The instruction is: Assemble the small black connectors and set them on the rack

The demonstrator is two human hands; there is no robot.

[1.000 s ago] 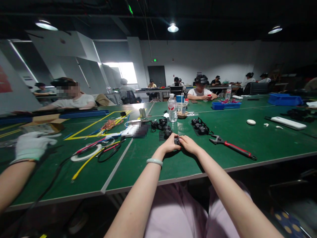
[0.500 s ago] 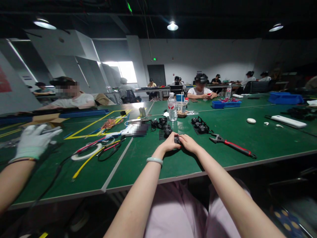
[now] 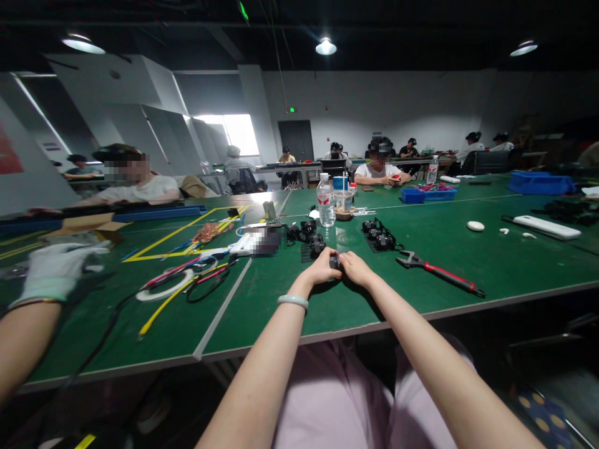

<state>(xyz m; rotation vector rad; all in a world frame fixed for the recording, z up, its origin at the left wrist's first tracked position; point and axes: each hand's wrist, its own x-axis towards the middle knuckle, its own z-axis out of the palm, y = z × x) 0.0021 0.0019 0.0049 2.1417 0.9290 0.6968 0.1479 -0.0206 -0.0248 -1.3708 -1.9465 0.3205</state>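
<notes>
Just above the green table, a small black part (image 3: 334, 262) sits between my two hands, mostly covered by fingers; its exact kind does not show. My left hand (image 3: 322, 268), with a pale bangle on the wrist, is closed on its left side. Closed against the part's right side is my right hand (image 3: 355, 269). Right behind my left hand lies a cluster of black parts (image 3: 314, 240) with a ribbed piece. A second black cluster (image 3: 378, 236) rests farther right. An adjustable wrench (image 3: 440, 274) with a red and black handle lies to the right of my right hand.
A water bottle (image 3: 326, 201) and a cup (image 3: 345, 201) stand behind the parts. At left, a co-worker's gloved hand (image 3: 55, 271) is near cables and a tape ring (image 3: 166, 287). A white earbud case (image 3: 475, 226), power bank (image 3: 545, 227) and blue bin (image 3: 540, 184) lie right.
The co-worker's gloved hand has shifted slightly left and down. My own hands stay at the black part, almost unmoved.
</notes>
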